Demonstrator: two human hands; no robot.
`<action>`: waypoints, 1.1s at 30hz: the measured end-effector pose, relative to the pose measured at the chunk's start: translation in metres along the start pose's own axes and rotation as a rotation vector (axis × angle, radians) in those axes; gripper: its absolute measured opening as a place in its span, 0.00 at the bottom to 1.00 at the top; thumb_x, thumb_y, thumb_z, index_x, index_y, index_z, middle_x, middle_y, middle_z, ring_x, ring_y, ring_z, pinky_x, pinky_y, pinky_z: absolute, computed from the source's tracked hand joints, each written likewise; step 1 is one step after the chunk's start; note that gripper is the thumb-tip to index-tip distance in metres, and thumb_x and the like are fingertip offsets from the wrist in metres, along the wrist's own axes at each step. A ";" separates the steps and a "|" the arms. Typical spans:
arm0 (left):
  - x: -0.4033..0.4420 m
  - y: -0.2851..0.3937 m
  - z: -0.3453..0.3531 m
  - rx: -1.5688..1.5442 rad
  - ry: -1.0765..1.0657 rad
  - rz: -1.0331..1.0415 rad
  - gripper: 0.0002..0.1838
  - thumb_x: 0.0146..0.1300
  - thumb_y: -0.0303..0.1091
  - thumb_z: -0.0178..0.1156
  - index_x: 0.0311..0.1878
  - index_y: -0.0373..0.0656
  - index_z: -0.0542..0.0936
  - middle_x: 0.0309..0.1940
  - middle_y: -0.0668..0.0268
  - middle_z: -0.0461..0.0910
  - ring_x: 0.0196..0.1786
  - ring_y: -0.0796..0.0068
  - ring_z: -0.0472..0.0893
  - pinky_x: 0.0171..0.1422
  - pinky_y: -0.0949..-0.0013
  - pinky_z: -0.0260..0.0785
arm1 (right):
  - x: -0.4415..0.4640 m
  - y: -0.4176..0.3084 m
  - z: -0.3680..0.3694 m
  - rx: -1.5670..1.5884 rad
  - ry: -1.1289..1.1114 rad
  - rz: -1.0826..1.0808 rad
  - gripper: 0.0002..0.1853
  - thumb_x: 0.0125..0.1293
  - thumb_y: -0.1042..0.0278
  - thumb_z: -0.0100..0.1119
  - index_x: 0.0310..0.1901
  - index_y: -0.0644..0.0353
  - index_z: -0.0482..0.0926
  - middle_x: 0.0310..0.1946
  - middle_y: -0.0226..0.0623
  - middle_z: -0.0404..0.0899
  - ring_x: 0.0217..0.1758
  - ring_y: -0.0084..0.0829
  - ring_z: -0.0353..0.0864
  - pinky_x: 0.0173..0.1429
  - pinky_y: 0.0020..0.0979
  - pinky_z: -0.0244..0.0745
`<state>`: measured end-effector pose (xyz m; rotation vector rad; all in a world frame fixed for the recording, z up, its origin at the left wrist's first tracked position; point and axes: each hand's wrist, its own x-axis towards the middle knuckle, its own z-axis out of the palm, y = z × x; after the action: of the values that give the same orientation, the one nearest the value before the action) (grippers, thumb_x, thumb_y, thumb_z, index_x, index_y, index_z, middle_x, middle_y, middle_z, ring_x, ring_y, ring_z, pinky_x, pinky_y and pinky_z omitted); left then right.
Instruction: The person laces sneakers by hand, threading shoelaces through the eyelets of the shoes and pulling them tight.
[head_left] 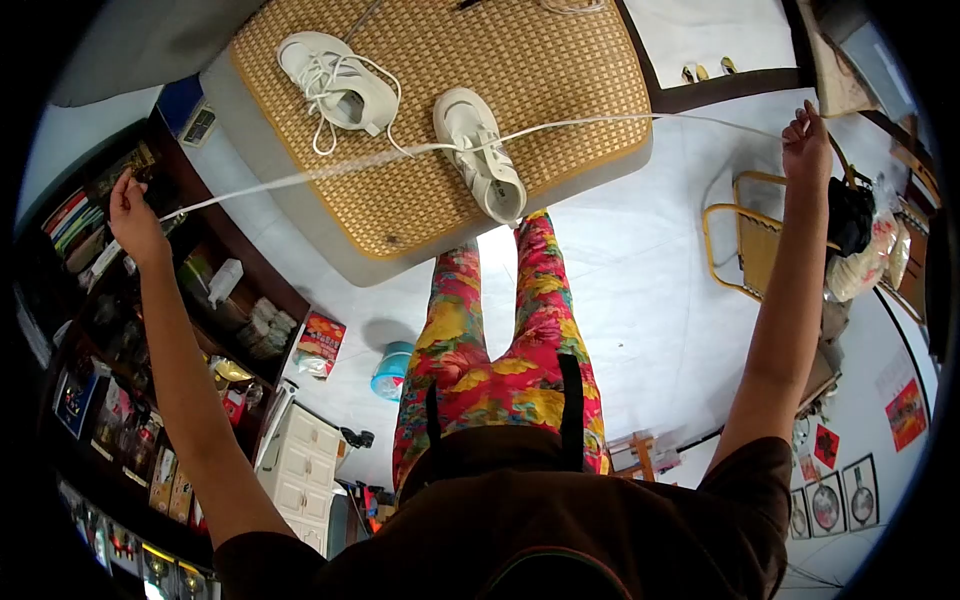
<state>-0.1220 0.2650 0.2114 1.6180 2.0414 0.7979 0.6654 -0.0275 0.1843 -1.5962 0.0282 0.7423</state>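
Observation:
A long white shoelace [590,121] stretches nearly taut from one side to the other, passing through the front of a white sneaker [463,112]. One end is pinched in my left hand [138,222], held out far to the left. My right hand [806,150], raised far to the right, has closed fingers on the other end. The sneaker rests on a woven mat [560,75] covering a grey seat. Beside it on the left lies a second white sneaker [345,85], its lace loosely threaded with ends trailing on the mat. Motion blurs the left stretch of lace.
Dark shelves [180,290] packed with goods line the left side. A yellow-framed chair [745,235] with bags stands at the right. On the floor are a blue bucket [391,370] and a red box [321,338]. A white cabinet [303,455] sits lower left.

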 end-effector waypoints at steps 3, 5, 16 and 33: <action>-0.017 0.011 0.021 0.109 -0.095 0.073 0.13 0.70 0.32 0.54 0.54 0.42 0.80 0.35 0.70 0.80 0.34 0.82 0.74 0.39 0.76 0.67 | -0.031 0.007 0.038 -0.174 -0.096 0.042 0.07 0.65 0.66 0.59 0.41 0.58 0.79 0.27 0.23 0.70 0.23 0.16 0.57 0.28 0.22 0.55; -0.041 0.001 0.059 0.158 -0.248 0.114 0.13 0.68 0.33 0.57 0.53 0.44 0.80 0.33 0.69 0.81 0.37 0.80 0.77 0.42 0.73 0.70 | -0.070 0.037 0.072 -0.356 -0.139 0.061 0.09 0.64 0.62 0.59 0.42 0.56 0.82 0.29 0.21 0.73 0.27 0.16 0.61 0.32 0.21 0.58; -0.252 0.053 0.263 0.023 -0.902 0.112 0.15 0.66 0.33 0.57 0.55 0.49 0.80 0.29 0.58 0.82 0.31 0.66 0.80 0.38 0.65 0.72 | -0.198 0.281 0.165 -0.740 -0.362 0.154 0.09 0.61 0.64 0.63 0.35 0.62 0.85 0.22 0.38 0.82 0.23 0.26 0.81 0.32 0.31 0.75; -0.282 0.045 0.303 0.072 -0.886 0.019 0.14 0.63 0.34 0.58 0.52 0.52 0.81 0.34 0.57 0.83 0.37 0.54 0.82 0.42 0.57 0.73 | -0.214 0.317 0.191 -1.152 -0.228 -0.261 0.08 0.56 0.66 0.60 0.30 0.61 0.84 0.32 0.47 0.80 0.33 0.48 0.81 0.40 0.45 0.76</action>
<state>0.1713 0.0525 0.0060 1.6150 1.4104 -0.0340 0.2761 -0.0009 0.0098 -2.4993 -0.9006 0.7635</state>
